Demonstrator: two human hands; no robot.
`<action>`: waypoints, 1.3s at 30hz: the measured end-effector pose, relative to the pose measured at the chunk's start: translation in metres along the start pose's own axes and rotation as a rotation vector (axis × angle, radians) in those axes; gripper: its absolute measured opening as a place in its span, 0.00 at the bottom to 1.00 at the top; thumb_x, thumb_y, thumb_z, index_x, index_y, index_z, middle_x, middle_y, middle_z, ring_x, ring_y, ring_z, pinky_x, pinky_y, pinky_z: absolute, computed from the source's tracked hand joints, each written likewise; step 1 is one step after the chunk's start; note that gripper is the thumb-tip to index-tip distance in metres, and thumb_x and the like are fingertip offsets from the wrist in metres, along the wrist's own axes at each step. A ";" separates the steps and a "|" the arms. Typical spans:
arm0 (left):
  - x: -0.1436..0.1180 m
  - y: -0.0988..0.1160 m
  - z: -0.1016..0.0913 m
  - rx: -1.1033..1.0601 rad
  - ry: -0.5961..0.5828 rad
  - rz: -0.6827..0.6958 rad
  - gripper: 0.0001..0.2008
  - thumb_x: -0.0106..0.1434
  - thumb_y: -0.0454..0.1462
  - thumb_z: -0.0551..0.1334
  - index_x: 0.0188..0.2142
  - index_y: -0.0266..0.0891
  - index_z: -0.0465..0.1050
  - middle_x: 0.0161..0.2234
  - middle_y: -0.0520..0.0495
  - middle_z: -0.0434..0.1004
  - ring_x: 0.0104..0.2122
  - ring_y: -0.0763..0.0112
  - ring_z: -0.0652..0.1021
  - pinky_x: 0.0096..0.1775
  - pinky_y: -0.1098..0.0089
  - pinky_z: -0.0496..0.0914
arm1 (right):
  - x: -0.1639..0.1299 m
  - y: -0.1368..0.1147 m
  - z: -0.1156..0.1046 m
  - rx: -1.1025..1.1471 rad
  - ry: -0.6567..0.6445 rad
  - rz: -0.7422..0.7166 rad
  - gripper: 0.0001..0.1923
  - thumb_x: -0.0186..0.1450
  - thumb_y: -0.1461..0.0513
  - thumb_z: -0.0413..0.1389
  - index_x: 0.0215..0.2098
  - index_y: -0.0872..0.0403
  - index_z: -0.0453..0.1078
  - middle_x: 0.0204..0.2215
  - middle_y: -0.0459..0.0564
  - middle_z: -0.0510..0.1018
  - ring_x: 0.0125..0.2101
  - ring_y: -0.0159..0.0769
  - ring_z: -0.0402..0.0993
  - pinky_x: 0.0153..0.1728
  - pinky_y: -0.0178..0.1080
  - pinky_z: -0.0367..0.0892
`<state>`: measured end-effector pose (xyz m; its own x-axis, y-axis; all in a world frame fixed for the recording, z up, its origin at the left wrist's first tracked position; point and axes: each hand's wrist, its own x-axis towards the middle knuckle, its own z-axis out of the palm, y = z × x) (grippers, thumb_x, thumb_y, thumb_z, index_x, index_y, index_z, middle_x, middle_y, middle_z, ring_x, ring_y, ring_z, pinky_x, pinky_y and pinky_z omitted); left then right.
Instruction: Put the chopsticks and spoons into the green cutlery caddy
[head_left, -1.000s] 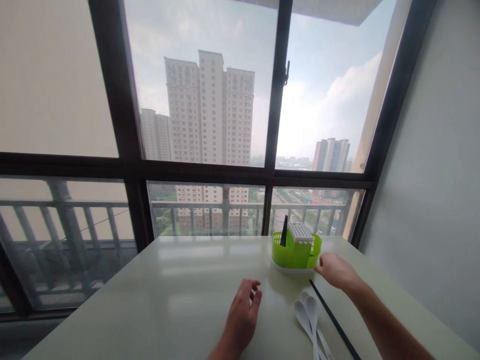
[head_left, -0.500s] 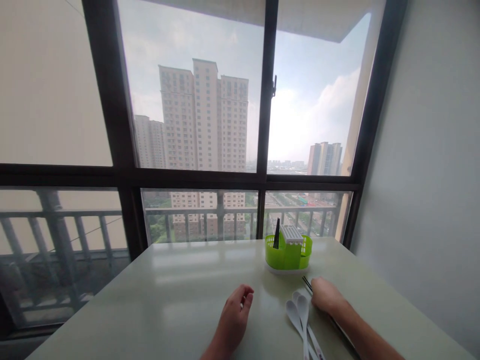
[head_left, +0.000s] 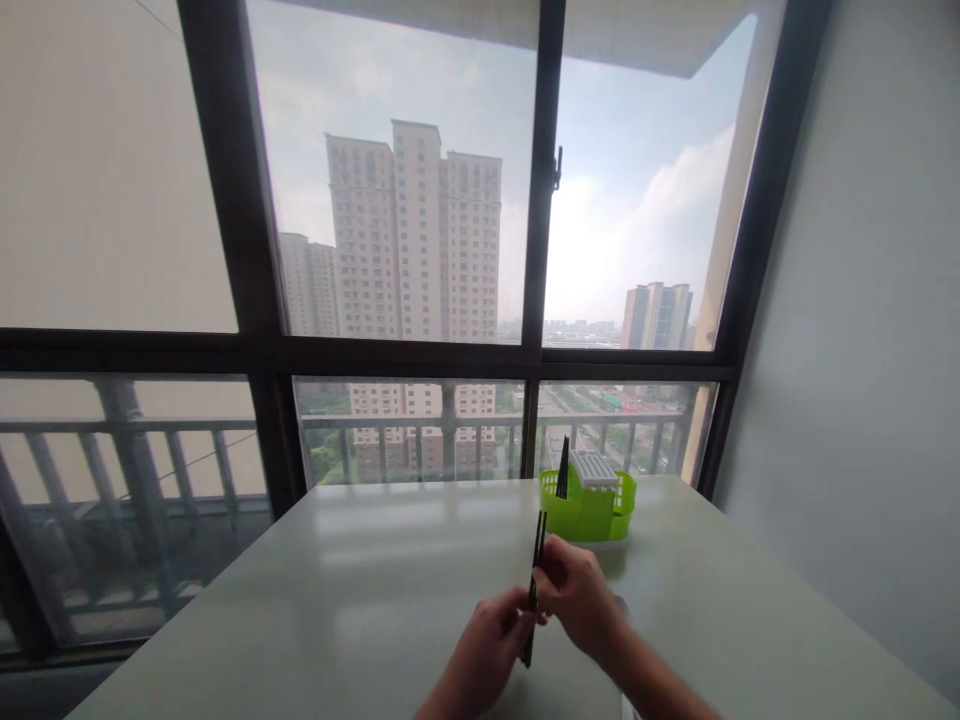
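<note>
A pair of dark chopsticks (head_left: 538, 548) stands nearly upright above the table, tilted slightly. My right hand (head_left: 576, 590) pinches the pair around its middle. Lower down, the fingers of my left hand (head_left: 491, 640) are closed on the same chopsticks near their bottom end. Just beyond both hands sits a bright green utensil caddy (head_left: 585, 512) with a grey slotted lid. More black chopsticks (head_left: 562, 470) stand in its left compartment. White spoons lie under my right forearm, mostly hidden; only a bit of one spoon (head_left: 628, 708) shows.
The pale glossy table (head_left: 337, 590) reaches to a dark-framed window (head_left: 405, 358) with railings and tall buildings outside. A plain wall (head_left: 855, 400) closes off the right side.
My right hand has lifted the chopsticks off the table and brought them left and upright. My left hand has moved right and closed on their lower part. The view has shifted slightly.
</note>
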<state>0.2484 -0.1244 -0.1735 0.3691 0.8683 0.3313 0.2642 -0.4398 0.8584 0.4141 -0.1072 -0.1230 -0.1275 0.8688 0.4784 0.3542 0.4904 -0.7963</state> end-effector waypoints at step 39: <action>0.006 -0.013 -0.001 0.174 0.421 -0.059 0.15 0.72 0.47 0.52 0.46 0.44 0.73 0.45 0.46 0.76 0.38 0.65 0.77 0.44 0.64 0.72 | 0.218 0.033 -0.070 -0.578 0.070 0.290 0.08 0.61 0.59 0.64 0.27 0.55 0.80 0.26 0.51 0.83 0.28 0.33 0.77 0.30 0.32 0.68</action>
<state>0.2463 -0.1137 -0.1820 -0.0354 0.8948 0.4451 0.4328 -0.3877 0.8139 0.4630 0.0938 -0.0189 0.1019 0.9443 0.3128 0.8091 0.1043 -0.5784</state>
